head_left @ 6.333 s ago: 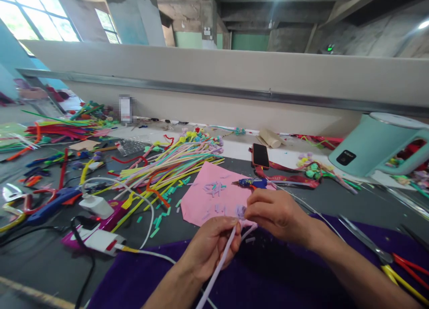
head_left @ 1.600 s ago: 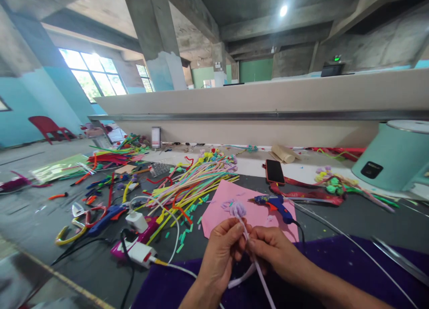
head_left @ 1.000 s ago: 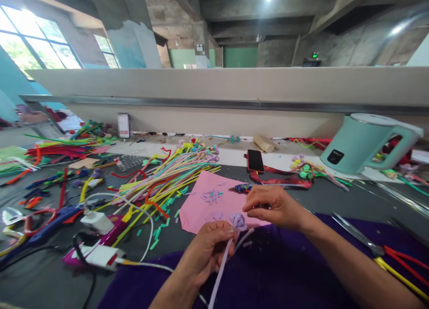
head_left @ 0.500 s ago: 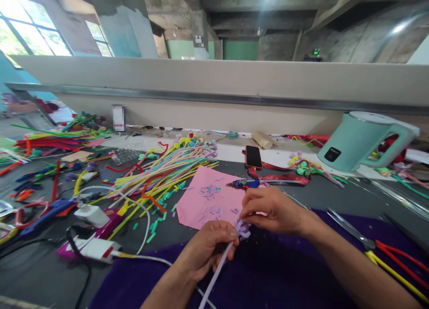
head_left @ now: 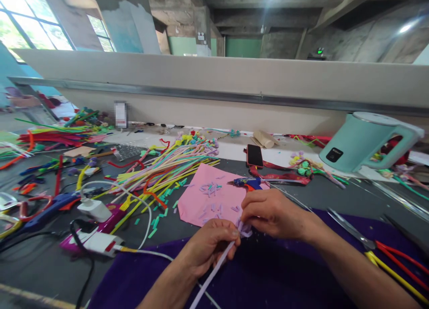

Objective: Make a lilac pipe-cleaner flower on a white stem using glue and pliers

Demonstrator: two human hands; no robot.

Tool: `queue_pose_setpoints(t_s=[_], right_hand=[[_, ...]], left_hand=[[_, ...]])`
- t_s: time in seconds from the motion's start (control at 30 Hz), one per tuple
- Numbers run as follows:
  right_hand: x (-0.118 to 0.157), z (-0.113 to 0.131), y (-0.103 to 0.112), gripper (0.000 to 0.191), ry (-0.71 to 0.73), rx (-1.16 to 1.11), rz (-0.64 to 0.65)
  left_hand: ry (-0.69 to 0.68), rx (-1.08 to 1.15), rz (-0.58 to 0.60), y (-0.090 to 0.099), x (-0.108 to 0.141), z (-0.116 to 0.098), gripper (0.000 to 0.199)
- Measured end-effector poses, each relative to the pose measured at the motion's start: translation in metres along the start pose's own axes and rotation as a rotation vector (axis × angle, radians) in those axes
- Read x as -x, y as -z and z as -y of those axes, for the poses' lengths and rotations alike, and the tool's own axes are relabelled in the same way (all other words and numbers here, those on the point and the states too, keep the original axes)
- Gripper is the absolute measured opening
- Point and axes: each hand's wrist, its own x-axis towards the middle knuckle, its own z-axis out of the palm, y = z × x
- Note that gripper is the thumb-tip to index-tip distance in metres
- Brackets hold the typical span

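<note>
My left hand [head_left: 214, 244] is closed around a lilac pipe cleaner stem [head_left: 212, 277], which runs down toward the bottom edge. At the stem's upper end is a looped lilac pipe cleaner flower [head_left: 246, 232], and my right hand [head_left: 268, 212] pinches at it with thumb and fingers. Part of the flower is hidden behind the fingertips. Just beyond both hands lies a pink sheet [head_left: 192, 206] with short lilac and teal cut pieces [head_left: 210, 189] scattered on it. A blue glue gun [head_left: 246, 182] rests at the sheet's right edge.
Red-and-yellow-handled scissors [head_left: 370, 246] lie right, on the dark purple cloth [head_left: 278, 273]. A mint kettle [head_left: 362, 141] stands back right, near a phone [head_left: 254, 156]. Left are bundled pipe cleaners [head_left: 167, 166], a power strip [head_left: 112, 217] and cables. A low partition [head_left: 214, 76] runs behind.
Both hands stay at the lilac flower, with the right fingers shifted slightly on its loops. The view has tilted a little.
</note>
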Motion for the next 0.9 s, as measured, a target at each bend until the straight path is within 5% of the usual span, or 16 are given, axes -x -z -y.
queue_pose_setpoints(t_s=[0.37,0.57,0.7,0.9], right_hand=[[0.000,-0.001,0.002,0.018,0.011,-0.051,-0.026],[0.000,0.002,0.012,0.019,-0.181,-0.130,-0.334],[-0.010,0.010,-0.018,0.020,-0.437,-0.566,-0.298],[-0.022,0.021,-0.074,0.023,-0.532,-1.041,-0.208]], left_hand=[[-0.044,0.004,0.033,0.001,0.002,-0.001,0.013],[-0.188,0.131,-0.161,-0.004,0.010,-0.012,0.018],[-0.423,0.275,-0.230,-0.005,0.013,-0.015,0.016],[-0.599,0.318,-0.227,-0.002,0.011,-0.011,0.008]])
